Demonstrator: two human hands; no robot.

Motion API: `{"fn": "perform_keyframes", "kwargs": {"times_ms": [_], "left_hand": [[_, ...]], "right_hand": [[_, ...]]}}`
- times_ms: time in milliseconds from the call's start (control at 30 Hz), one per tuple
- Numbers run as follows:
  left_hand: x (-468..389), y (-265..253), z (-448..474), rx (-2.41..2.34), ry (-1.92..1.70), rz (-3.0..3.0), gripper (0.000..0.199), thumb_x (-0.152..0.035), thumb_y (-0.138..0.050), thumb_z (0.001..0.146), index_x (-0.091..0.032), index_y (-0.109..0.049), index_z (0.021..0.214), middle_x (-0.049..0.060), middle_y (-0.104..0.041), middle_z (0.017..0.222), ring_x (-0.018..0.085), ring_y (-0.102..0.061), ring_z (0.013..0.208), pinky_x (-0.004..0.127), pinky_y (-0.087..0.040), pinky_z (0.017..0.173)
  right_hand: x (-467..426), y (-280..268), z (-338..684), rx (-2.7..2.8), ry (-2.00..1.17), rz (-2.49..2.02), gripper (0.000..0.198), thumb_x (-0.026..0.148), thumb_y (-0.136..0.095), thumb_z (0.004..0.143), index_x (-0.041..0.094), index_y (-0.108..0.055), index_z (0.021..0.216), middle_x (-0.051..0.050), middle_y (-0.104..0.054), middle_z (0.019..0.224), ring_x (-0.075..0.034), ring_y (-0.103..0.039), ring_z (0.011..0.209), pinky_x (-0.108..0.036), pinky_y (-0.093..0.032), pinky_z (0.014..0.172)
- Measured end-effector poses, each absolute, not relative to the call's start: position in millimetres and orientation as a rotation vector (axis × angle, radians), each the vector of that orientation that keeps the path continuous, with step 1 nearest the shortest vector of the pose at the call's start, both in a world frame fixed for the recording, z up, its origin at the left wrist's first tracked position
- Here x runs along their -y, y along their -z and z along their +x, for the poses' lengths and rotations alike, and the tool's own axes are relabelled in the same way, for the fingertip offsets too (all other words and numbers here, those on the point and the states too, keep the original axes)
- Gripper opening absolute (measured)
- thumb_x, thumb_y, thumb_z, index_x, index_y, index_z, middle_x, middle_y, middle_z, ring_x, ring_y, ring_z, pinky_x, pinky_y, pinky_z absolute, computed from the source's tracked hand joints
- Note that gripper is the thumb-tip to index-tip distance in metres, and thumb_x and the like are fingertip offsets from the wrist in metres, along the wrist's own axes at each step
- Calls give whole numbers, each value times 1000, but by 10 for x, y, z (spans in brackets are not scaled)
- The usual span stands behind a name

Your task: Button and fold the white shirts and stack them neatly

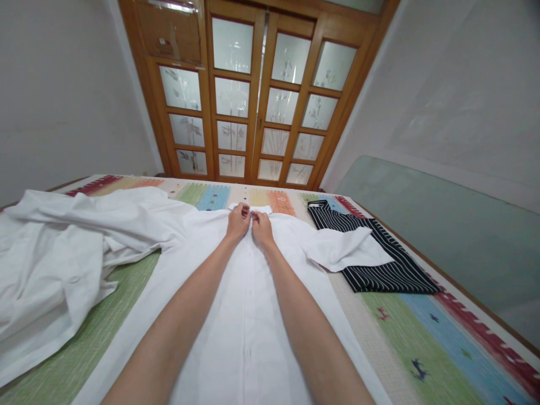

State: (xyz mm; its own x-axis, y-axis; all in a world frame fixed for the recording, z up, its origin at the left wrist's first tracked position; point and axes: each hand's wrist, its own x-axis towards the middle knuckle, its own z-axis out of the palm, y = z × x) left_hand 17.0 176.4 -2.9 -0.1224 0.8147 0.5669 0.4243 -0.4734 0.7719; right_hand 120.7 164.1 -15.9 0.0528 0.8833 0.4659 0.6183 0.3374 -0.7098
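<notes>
A white short-sleeved shirt (pixel 219 337) lies spread out front side up, its collar (pixel 262 209) at the far end and its button placket running toward me. At the collar, my left hand (pixel 239 220) is closed in a pinch on the shirt's neck edge. Close beside it, my right hand (pixel 262 227) pinches the other side of the same opening. The fingertips nearly meet, and any button between them is too small to make out. One sleeve (pixel 343 247) stretches out to the right.
More white clothing (pixel 50 270) lies crumpled at the left. A folded black-and-white striped garment (pixel 392 264) sits at the right, partly under the sleeve. Beneath everything is a colourful patterned cover (pixel 396 320). Wooden glass-paned doors (pixel 253 101) stand beyond the far edge, with a pale green board (pixel 430 208) along the right.
</notes>
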Motion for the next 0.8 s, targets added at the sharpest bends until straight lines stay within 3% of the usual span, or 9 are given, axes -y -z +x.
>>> {"fn": "perform_keyframes", "kwargs": {"times_ms": [533, 800], "left_hand": [[-1754, 14, 133, -1461, -1515, 1891, 13, -11, -60, 77, -18, -67, 85, 2, -68, 81, 15, -62, 71, 29, -51, 75], [-1714, -9, 165, -1657, -1461, 1977, 8, -13, -59, 79, -18, -63, 85, 5, -64, 86, 19, -60, 80, 33, -48, 82]], "right_hand": [[-1678, 192, 1199, 1609, -383, -1316, 29, 10, -42, 84, 16, -65, 100, -8, -62, 100, -18, -55, 99, -31, -42, 95], [-1551, 71, 1171, 1674, -305, -1470, 39, 8, -42, 83, 13, -65, 112, -10, -60, 104, -19, -55, 98, -30, -41, 94]]}}
